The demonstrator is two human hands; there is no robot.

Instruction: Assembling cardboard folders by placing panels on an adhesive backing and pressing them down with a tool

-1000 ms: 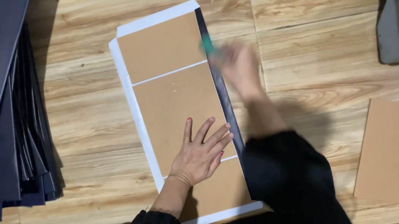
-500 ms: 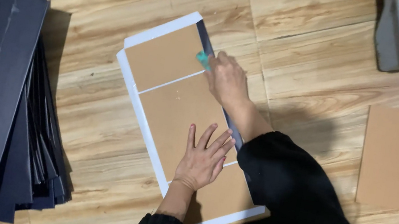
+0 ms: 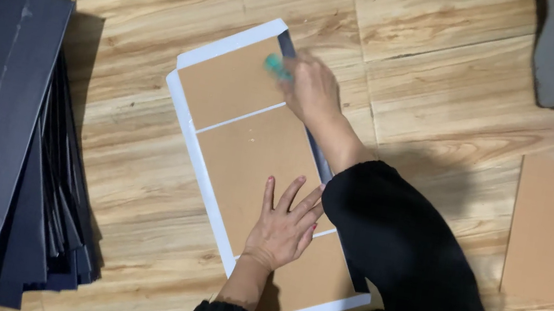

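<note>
One hand (image 3: 285,232) lies splayed on the cardboard (image 3: 255,152) — the other's (image 3: 314,90) fingers pinch a blurred, perhaps teal tool (image 3: 275,65).

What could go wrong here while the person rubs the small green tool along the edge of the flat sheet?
The left hand presses only the middle brown board, so the white-edged sheet might slide on the smooth wooden floor. The right hand looks blurred, so it seems to move fast; the green tool could slip off the dark flap and crease or scratch it.
</note>
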